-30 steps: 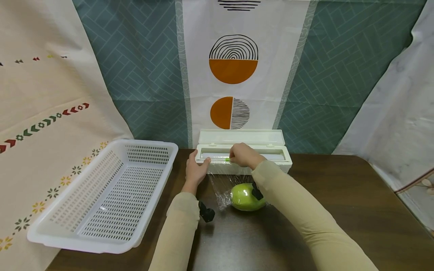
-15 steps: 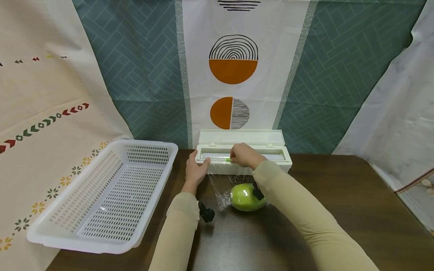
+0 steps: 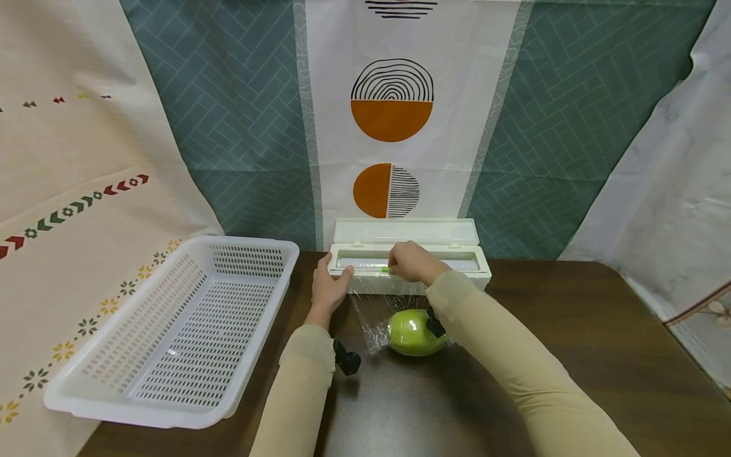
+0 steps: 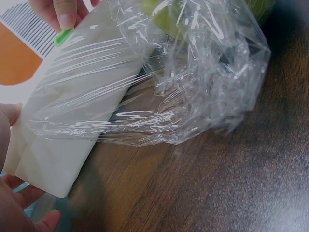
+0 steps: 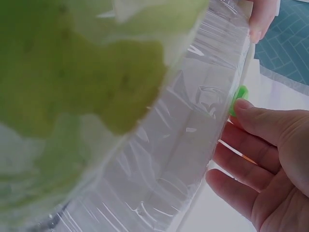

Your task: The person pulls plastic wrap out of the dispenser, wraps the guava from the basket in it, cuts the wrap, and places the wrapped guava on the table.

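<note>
A white cling film dispenser box (image 3: 457, 280) stands at the back of the table with its lid raised. My left hand (image 3: 329, 289) holds its left end, thumb at the front top edge. Along that same edge my right hand (image 3: 412, 261) pinches a small green slide cutter (image 4: 63, 37), left of the box's middle. Clear cling film (image 4: 145, 116) runs from the edge down the front, its left end crumpled on the tabletop. Just before the box lies a green fruit (image 3: 414, 336), covered by film and partly hidden by the black right wrist camera.
On the left stands a large white perforated basket (image 3: 228, 327), holding nothing. The dark wooden table (image 3: 400, 406) ends at a rounded corner on the right. Patterned cloths (image 3: 257, 127) hang behind and beside it.
The green cutter and my right hand have shifted very slightly to the right along the box edge. My left hand, the fruit and the basket stay in place.
</note>
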`<state>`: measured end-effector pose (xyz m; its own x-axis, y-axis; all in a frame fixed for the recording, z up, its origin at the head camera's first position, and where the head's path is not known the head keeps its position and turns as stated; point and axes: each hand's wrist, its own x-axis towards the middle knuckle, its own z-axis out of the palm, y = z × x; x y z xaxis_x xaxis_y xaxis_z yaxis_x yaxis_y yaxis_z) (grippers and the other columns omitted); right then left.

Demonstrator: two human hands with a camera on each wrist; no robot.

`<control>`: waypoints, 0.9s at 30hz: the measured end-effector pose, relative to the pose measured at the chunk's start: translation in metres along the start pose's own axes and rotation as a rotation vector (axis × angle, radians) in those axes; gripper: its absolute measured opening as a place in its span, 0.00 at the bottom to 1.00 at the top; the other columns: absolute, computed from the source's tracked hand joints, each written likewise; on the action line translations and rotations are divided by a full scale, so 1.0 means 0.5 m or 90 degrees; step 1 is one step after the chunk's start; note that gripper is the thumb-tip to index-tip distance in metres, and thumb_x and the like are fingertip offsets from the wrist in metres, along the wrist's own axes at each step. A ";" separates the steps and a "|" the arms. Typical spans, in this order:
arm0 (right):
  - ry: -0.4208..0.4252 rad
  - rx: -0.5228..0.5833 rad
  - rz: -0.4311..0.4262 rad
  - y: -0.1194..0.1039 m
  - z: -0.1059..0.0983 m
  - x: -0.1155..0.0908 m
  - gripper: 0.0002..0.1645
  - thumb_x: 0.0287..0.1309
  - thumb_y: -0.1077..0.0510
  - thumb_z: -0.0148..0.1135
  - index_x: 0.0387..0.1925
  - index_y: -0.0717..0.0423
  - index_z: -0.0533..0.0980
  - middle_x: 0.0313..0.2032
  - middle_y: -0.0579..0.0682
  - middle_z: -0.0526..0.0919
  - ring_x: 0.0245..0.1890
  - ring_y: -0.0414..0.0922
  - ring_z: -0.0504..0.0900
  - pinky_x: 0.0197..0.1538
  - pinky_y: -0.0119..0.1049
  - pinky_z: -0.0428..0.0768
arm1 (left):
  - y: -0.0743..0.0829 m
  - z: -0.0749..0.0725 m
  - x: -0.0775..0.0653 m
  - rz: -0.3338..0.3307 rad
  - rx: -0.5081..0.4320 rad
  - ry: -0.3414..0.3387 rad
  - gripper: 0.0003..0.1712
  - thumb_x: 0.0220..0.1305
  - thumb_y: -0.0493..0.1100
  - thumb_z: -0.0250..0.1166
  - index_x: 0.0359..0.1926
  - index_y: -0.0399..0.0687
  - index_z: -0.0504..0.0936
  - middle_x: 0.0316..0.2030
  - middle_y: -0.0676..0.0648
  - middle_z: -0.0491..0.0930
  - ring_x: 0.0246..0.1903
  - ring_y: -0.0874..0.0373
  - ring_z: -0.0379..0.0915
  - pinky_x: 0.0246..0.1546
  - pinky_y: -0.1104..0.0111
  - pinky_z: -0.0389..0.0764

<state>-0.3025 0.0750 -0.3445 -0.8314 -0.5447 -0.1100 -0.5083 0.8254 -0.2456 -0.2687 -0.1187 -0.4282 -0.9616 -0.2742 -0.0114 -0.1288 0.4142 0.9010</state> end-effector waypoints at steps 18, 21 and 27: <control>-0.006 0.018 0.013 -0.002 -0.008 -0.010 0.10 0.62 0.59 0.59 0.40 0.60 0.83 0.39 0.53 0.85 0.36 0.45 0.82 0.44 0.39 0.80 | 0.000 0.000 0.000 -0.001 -0.001 -0.001 0.40 0.62 0.55 0.59 0.71 0.55 0.54 0.66 0.38 0.57 0.66 0.41 0.56 0.63 0.45 0.60; -0.005 0.017 0.011 -0.001 -0.008 -0.010 0.10 0.62 0.59 0.59 0.39 0.60 0.83 0.38 0.53 0.85 0.36 0.45 0.82 0.44 0.39 0.80 | -0.001 0.001 0.002 -0.002 -0.006 -0.002 0.40 0.62 0.55 0.59 0.72 0.55 0.54 0.66 0.38 0.57 0.66 0.41 0.56 0.64 0.46 0.59; -0.004 0.017 0.011 0.004 -0.007 -0.010 0.10 0.62 0.59 0.59 0.39 0.60 0.83 0.39 0.53 0.85 0.36 0.46 0.81 0.44 0.39 0.80 | -0.002 0.002 0.003 0.001 -0.012 -0.001 0.41 0.62 0.55 0.59 0.71 0.54 0.54 0.66 0.38 0.58 0.66 0.42 0.56 0.64 0.46 0.60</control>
<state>-0.3002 0.0797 -0.3412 -0.8388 -0.5309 -0.1202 -0.4872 0.8307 -0.2692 -0.2704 -0.1188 -0.4297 -0.9624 -0.2716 -0.0108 -0.1227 0.3987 0.9088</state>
